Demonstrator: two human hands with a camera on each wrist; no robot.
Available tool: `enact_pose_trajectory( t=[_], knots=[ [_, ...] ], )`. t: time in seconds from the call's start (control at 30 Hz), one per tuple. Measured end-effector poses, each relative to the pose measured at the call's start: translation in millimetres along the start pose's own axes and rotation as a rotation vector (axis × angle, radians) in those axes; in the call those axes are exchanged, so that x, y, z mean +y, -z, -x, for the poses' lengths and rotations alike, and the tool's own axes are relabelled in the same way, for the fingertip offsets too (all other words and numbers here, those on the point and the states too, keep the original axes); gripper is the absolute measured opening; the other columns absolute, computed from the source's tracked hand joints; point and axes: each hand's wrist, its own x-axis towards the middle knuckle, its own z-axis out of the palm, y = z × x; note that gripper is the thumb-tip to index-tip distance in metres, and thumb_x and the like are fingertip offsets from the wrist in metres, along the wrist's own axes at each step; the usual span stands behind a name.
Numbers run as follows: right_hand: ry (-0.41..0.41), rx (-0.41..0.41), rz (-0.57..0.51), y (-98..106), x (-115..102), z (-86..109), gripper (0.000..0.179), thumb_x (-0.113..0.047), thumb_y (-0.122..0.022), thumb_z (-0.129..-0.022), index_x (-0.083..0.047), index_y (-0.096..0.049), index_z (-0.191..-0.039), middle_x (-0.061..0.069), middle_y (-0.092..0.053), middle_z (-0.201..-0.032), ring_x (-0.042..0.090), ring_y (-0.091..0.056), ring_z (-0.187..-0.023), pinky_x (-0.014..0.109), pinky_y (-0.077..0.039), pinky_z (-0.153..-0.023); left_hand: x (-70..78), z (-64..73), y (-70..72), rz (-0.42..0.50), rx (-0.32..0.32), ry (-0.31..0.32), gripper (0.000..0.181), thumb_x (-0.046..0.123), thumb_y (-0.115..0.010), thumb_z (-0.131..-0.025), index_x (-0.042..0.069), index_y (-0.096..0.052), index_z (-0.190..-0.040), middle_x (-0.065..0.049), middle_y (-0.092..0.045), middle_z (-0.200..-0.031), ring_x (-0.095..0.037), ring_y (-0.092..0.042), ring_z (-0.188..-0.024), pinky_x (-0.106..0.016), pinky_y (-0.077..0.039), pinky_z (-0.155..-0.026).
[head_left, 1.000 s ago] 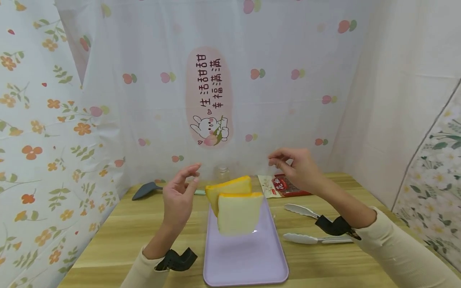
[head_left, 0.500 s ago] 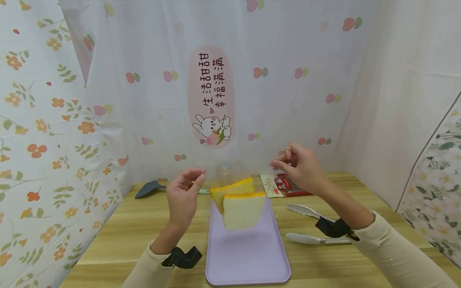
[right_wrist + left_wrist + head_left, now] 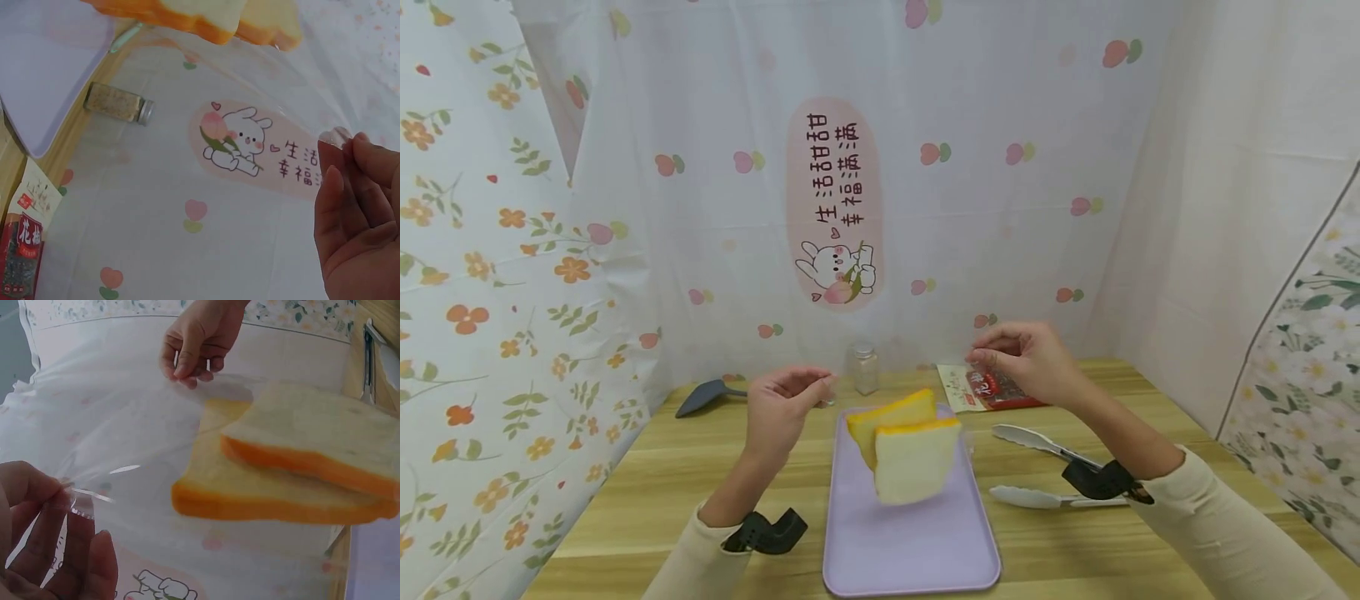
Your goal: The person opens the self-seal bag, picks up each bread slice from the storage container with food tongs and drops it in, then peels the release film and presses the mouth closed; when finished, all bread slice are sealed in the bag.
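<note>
Two thick slices of bread, one in front [image 3: 916,465] and one behind [image 3: 887,414], hang over a lilac tray [image 3: 910,550] inside a clear plastic bag [image 3: 125,469]. Most of the bag is hard to see; its glints and creases run from the bread to both hands. My left hand [image 3: 782,412] pinches one side of the bag's edge between thumb and fingers, left of the bread. On the other side, my right hand [image 3: 1028,360] pinches the opposite edge, as the right wrist view shows at a bunched plastic corner [image 3: 337,135].
Behind the tray stands a small glass jar [image 3: 866,372] with a metal lid. A red and cream spice packet [image 3: 992,390] lies under my right hand's side. Metal tongs [image 3: 1030,497] rest right of the tray, a dark spatula [image 3: 703,397] at back left. A printed curtain [image 3: 1000,233] hangs behind.
Both hands have come down a little, and the bagged bread hangs lower over the tray. My left fingers have drawn closer together. More of the glass jar shows.
</note>
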Motion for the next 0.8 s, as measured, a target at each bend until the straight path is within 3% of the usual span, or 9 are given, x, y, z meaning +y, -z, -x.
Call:
enact_pose_trajectory(
  t=[0.13, 0.3, 0.43, 0.57, 0.7, 0.8],
  knots=[
    [0.056, -0.009, -0.045, 2.5, 3.5, 1.7, 0.009, 0.007, -0.068, -0.089, 0.003, -0.073, -0.096, 0.016, -0.073, -0.088, 0.012, -0.067, -0.065, 0.022, -0.043, -0.048, -2.2, -0.9, 8.0, -0.063, -0.103, -0.073, 0.008, -0.006, -0.074, -0.084, -0.011, -0.074, -0.090, 0.001, -0.074, -0.078, -0.019, -0.069, -0.065, -0.029, -0.058, -0.066],
    [0.134, -0.038, -0.082, 4.8, -1.4, 3.2, 0.016, 0.013, -0.065, -0.088, 0.003, -0.075, -0.096, 0.016, -0.073, -0.089, 0.003, -0.061, -0.062, 0.019, -0.044, -0.050, 3.4, -0.5, 22.1, -0.025, -0.246, -0.222, 0.011, -0.014, -0.070, -0.084, -0.014, -0.072, -0.095, -0.002, -0.076, -0.090, -0.017, -0.073, -0.075, -0.030, -0.058, -0.072],
    [0.255, -0.071, -0.137, 6.0, -8.6, 5.3, 0.025, 0.019, -0.064, -0.086, 0.001, -0.077, -0.098, 0.007, -0.076, -0.092, 0.003, -0.065, -0.068, 0.018, -0.048, -0.054, 12.4, 0.3, 34.1, -0.031, -0.340, -0.310, 0.014, -0.016, -0.069, -0.084, -0.012, -0.073, -0.097, -0.006, -0.076, -0.095, -0.014, -0.073, -0.082, -0.030, -0.058, -0.073],
    [0.420, -0.114, -0.185, 8.6, -17.6, 6.5, 0.035, 0.021, -0.066, -0.082, -0.006, -0.078, -0.101, -0.002, -0.076, -0.097, 0.006, -0.068, -0.078, 0.019, -0.052, -0.062, 22.0, -0.8, 40.9, -0.089, -0.393, -0.392, 0.018, -0.016, -0.070, -0.082, -0.005, -0.076, -0.094, -0.011, -0.076, -0.094, -0.013, -0.072, -0.084, -0.028, -0.057, -0.072],
    [0.545, -0.146, -0.180, 11.4, -24.8, 5.2, 0.047, 0.029, -0.062, -0.078, -0.008, -0.079, -0.103, 0.000, -0.076, -0.099, 0.006, -0.057, -0.067, 0.019, -0.039, -0.049, 29.8, -3.3, 44.9, -0.106, -0.425, -0.484, 0.024, -0.021, -0.070, -0.079, -0.002, -0.077, -0.092, -0.007, -0.076, -0.095, -0.013, -0.072, -0.088, -0.027, -0.057, -0.074],
    [0.572, -0.152, -0.129, 12.9, -28.3, 4.9, 0.057, 0.035, -0.055, -0.074, -0.009, -0.079, -0.101, 0.001, -0.075, -0.097, 0.008, -0.050, -0.059, 0.021, -0.029, -0.042, 35.2, -4.0, 47.1, -0.129, -0.445, -0.518, 0.024, -0.020, -0.070, -0.079, -0.001, -0.077, -0.091, -0.003, -0.076, -0.095, -0.012, -0.071, -0.091, -0.026, -0.056, -0.076]
  ],
)
